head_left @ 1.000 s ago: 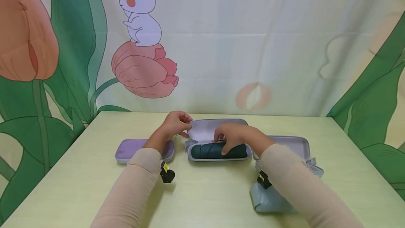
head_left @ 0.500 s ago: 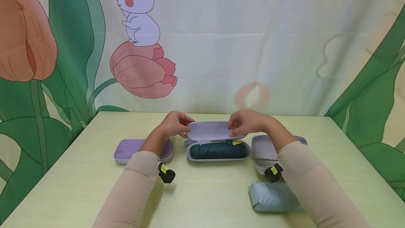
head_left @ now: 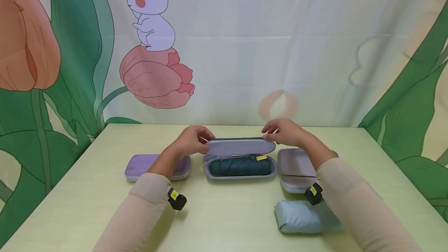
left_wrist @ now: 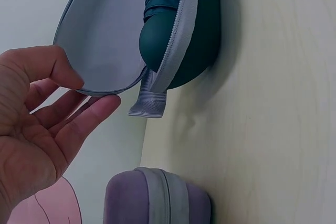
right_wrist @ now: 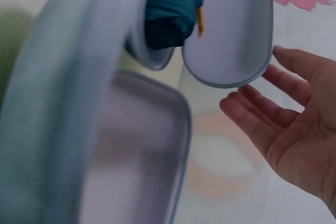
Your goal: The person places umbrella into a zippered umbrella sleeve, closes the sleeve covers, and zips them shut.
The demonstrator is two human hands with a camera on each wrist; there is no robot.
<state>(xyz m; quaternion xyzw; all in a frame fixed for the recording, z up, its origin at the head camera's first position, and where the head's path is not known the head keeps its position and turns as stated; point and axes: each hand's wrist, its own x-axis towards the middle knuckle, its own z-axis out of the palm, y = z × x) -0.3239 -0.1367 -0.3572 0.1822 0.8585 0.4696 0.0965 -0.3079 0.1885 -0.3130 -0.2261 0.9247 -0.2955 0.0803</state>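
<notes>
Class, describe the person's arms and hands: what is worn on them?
Plain beige fabric sleeves end at the forearms. The left hand and right hand wear no gloves. By each sleeve's end sits a small black device with a yellow label.

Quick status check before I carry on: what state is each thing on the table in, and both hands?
Dark green case: open, lid raised
Dark green umbrella: folded, lying inside that case
Grey case: open
Purple case: closed
Pale blue bundle: folded up, lying on the table
Left hand: pinching the lid's left end
Right hand: at the lid's right end, fingers loosely extended
</notes>
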